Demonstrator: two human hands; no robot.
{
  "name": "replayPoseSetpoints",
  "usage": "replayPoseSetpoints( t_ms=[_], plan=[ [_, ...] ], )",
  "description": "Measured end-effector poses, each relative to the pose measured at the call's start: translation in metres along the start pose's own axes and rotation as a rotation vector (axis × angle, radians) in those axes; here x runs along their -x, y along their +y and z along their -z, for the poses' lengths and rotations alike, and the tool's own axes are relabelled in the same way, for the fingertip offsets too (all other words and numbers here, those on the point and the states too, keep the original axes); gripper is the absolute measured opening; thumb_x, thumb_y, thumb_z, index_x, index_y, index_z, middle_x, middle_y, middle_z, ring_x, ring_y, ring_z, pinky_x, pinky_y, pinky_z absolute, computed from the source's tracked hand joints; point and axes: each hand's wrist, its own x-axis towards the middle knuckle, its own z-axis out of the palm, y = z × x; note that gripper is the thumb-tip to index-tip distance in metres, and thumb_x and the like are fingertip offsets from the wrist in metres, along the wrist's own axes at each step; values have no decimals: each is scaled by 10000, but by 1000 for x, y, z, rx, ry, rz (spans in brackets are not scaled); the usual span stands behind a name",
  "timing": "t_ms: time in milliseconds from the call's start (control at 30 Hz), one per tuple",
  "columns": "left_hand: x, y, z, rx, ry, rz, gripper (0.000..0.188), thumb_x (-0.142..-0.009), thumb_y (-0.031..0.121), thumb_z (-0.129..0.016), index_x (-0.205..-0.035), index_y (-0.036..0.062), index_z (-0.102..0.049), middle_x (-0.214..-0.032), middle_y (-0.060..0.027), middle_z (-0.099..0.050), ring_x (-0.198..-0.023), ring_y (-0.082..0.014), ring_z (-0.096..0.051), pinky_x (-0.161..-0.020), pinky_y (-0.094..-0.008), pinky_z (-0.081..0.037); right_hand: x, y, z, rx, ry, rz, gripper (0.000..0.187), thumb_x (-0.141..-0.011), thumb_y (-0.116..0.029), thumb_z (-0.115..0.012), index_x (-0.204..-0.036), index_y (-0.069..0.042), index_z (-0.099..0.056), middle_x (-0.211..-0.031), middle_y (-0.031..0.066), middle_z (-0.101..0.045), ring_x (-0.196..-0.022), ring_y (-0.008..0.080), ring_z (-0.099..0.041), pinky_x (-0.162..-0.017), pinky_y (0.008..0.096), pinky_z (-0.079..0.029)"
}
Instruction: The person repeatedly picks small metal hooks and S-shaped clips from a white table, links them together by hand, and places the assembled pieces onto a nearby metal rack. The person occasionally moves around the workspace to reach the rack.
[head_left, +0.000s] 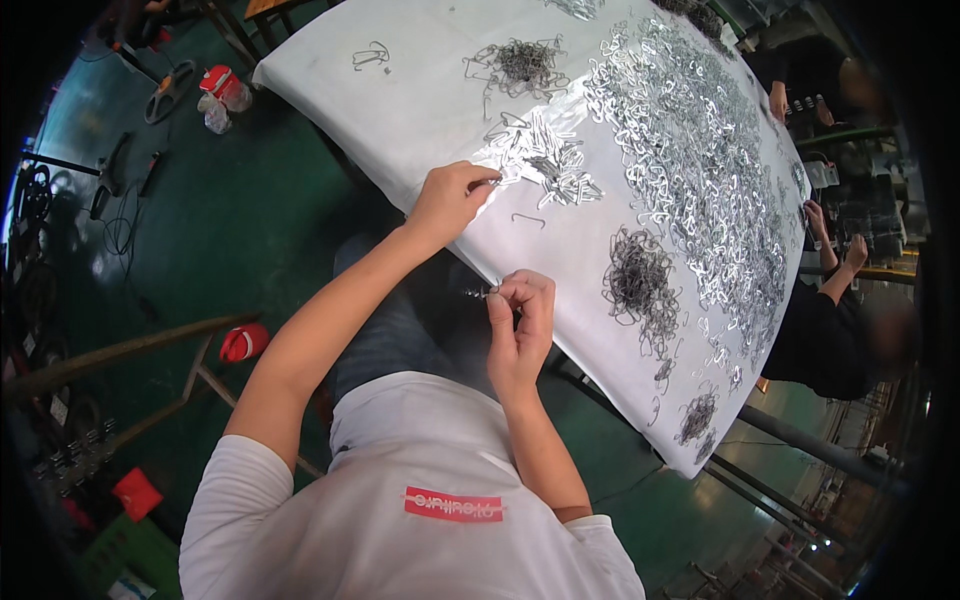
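Observation:
My left hand (447, 207) reaches over the table's near edge, its thumb and fingers pinched together at the side of a small pile of shiny bent metal hooks (548, 160). What sits between those fingertips is too small to tell. Lower and to the right, just off the edge, my right hand (522, 318) is closed in a pinch with the fingers curled. Small glinting metal bits show by its fingertips, but their kind cannot be made out. Between the hands and the larger heaps, one loose wire hook (528, 220) lies on the white table cover (570, 262).
A broad heap of silvery hooks (690, 150) spreads over the table's right side. Darker wire clusters lie at the back (525, 62) and right (640, 280). Two people in dark clothes work along the far right edge, one person's hand (855, 252) raised. A red container (222, 85) stands on the green floor.

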Motion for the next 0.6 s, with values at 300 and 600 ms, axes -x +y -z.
replayPoseSetpoints(
  t_ms=[300, 600],
  plan=[
    [70, 66, 41, 598, -130, 325, 196, -841, 64, -643, -1003, -45, -643, -900, -68, -670, -841, -100, -626, -752, -218, -493, -9, 3, -6, 54, 0, 46, 54, -834, -43, -611, -866, -24, -572, -930, 87, -513, -747, 158, -487, -617, 258, -401],
    [84, 66, 44, 444, 30, 25, 136, -792, 11, -660, -927, -2, -672, -986, -77, -634, -773, -103, -587, -669, -216, -472, -13, 11, -15, 93, -33, 60, 87, -810, -33, -619, -882, -30, -571, -946, 89, -519, -815, 181, -495, -664, 277, -398]
  ],
)
